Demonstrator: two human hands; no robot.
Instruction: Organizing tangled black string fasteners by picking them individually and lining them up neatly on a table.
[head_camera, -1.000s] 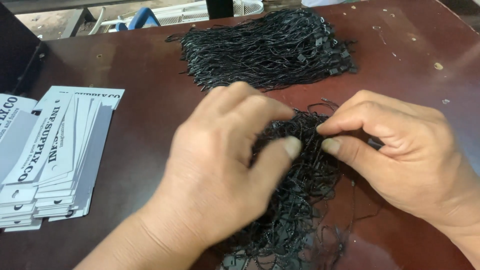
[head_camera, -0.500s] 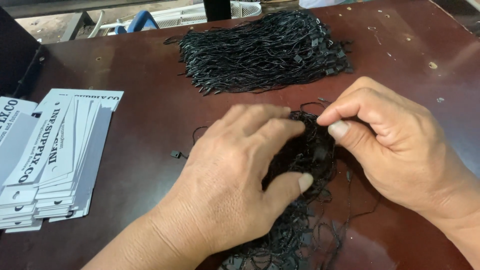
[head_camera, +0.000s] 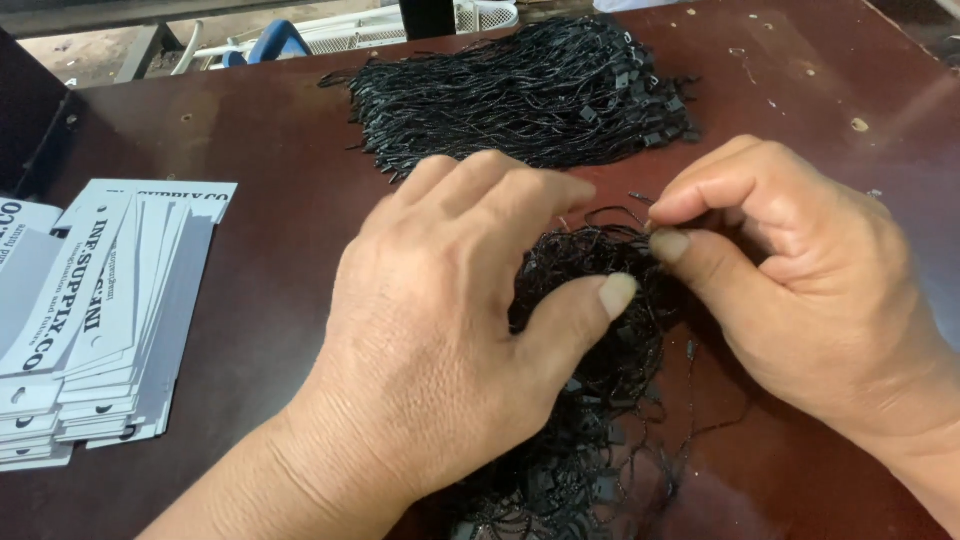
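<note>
Since the earlier frame, our right hand (head_camera: 810, 280) has lifted one string (head_camera: 612, 213) from the tangle (head_camera: 600, 330), thumb and forefinger pinched shut on it. Our left hand (head_camera: 450, 330) lies flat on the tangle, fingers spread, on the table (head_camera: 270, 150). Tags (head_camera: 90, 320) lie left.

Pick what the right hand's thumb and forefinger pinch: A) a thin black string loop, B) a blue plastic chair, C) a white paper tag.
A: the right hand pinches a thin black string loop rising from the tangled pile of black strings under the left hand.
</note>
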